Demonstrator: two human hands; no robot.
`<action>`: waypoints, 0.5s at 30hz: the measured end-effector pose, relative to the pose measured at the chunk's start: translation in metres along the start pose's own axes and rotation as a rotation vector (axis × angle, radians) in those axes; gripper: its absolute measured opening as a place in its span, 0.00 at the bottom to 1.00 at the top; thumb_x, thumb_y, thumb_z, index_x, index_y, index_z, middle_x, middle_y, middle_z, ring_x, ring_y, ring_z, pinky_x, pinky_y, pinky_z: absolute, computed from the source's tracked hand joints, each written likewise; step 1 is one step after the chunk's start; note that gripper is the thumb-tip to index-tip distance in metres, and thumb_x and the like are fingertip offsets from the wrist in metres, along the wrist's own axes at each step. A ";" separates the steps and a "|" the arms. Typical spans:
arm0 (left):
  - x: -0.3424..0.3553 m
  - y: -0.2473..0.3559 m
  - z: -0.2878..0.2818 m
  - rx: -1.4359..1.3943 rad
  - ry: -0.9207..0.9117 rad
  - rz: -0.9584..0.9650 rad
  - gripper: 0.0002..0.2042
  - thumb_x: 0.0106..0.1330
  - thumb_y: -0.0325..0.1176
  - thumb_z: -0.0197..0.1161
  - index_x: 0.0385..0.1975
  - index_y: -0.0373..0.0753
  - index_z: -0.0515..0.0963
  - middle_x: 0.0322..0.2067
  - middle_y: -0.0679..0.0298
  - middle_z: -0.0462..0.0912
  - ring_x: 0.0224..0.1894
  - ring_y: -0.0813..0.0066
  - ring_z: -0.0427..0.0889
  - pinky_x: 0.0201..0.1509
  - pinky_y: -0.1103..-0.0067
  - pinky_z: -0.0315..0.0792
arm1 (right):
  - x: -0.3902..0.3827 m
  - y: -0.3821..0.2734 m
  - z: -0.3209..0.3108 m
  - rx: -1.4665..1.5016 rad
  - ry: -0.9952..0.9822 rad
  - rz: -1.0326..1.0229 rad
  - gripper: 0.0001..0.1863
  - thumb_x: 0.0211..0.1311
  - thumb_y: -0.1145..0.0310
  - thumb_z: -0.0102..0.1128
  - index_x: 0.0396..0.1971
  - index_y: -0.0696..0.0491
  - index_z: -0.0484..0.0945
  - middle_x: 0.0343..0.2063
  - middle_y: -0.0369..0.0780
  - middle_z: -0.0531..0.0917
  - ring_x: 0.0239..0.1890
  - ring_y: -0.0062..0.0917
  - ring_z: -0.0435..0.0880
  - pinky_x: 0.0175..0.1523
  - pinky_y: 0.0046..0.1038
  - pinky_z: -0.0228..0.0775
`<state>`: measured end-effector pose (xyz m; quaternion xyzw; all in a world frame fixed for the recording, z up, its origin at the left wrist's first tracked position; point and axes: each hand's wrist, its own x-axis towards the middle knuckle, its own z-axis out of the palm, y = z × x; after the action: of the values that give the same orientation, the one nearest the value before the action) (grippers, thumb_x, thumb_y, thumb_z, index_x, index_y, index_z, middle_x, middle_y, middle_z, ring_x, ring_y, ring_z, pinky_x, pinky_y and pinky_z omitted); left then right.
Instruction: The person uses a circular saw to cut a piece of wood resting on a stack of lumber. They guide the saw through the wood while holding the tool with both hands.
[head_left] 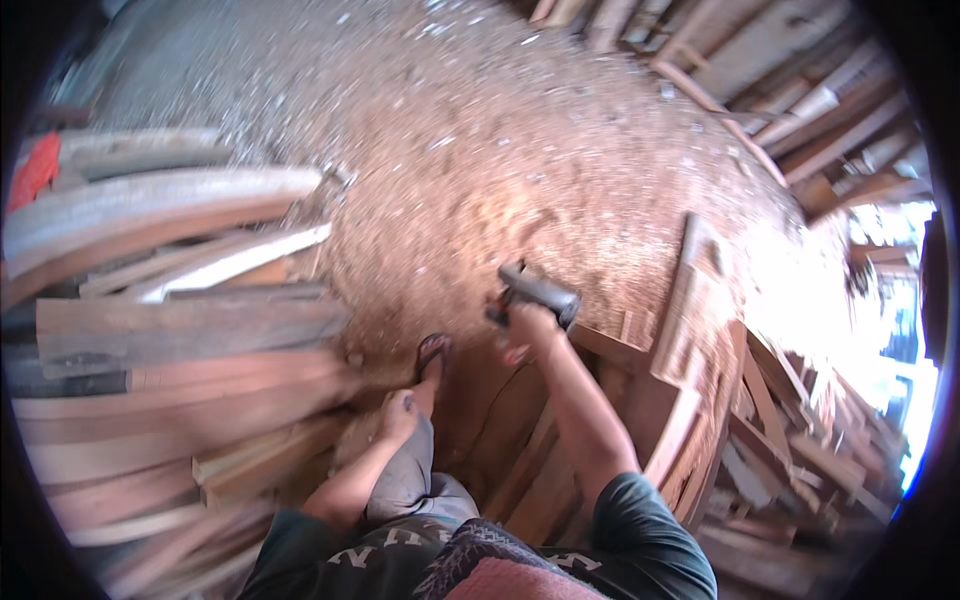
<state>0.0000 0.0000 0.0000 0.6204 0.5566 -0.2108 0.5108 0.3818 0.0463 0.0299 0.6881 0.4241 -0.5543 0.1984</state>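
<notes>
My right hand [532, 325] is closed around a dark grey hand-held power tool [541, 291] with a rounded, cylindrical body. Blur hides its working end and exact kind. The tool is held just beyond the near end of some boards, above ground strewn with shavings. Down by my left leg, over the knee of the grey trousers [402, 465], is my left hand [398, 415]. A small dark patch shows at its fingers, which are too blurred to make out. My sandalled foot [433, 352] stands just beyond that hand.
Stacked planks and beams [190, 330] fill the left side. To the right, a wooden board [676, 295] lies beside the workpieces, with a jumble of offcuts [800, 455] behind it. More timber [780, 80] leans at the far right. Sawdust and chips [430, 170] cover the ground ahead.
</notes>
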 end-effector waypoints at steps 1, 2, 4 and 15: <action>0.032 -0.002 -0.018 -0.048 0.041 0.058 0.21 0.73 0.37 0.67 0.63 0.38 0.79 0.53 0.47 0.88 0.55 0.54 0.88 0.61 0.60 0.81 | 0.010 0.007 -0.009 0.036 0.082 0.042 0.27 0.52 0.59 0.73 0.54 0.51 0.88 0.42 0.53 0.92 0.50 0.46 0.92 0.60 0.41 0.84; 0.065 0.000 -0.036 -0.098 0.074 0.120 0.21 0.74 0.36 0.66 0.63 0.36 0.79 0.49 0.47 0.89 0.51 0.53 0.90 0.58 0.61 0.82 | 0.000 -0.004 0.018 0.233 0.288 0.056 0.26 0.51 0.61 0.72 0.52 0.52 0.88 0.41 0.54 0.92 0.49 0.48 0.92 0.59 0.43 0.84; 0.006 0.051 -0.015 -0.223 0.092 0.333 0.20 0.74 0.36 0.65 0.62 0.35 0.79 0.46 0.49 0.89 0.48 0.55 0.90 0.55 0.63 0.82 | -0.157 0.004 0.068 0.444 0.580 0.067 0.24 0.50 0.63 0.70 0.50 0.54 0.88 0.40 0.56 0.91 0.48 0.51 0.90 0.58 0.47 0.83; -0.110 0.029 0.076 0.382 -0.072 0.790 0.22 0.78 0.44 0.63 0.63 0.35 0.77 0.51 0.37 0.87 0.58 0.38 0.86 0.61 0.54 0.77 | -0.341 -0.059 0.370 0.761 0.878 -0.087 0.26 0.58 0.65 0.68 0.59 0.47 0.86 0.45 0.54 0.91 0.50 0.52 0.90 0.57 0.50 0.81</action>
<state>0.0174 -0.1142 0.0738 0.8611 0.2093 -0.1199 0.4475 0.1052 -0.3194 0.2461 0.8583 0.2655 -0.3383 -0.2800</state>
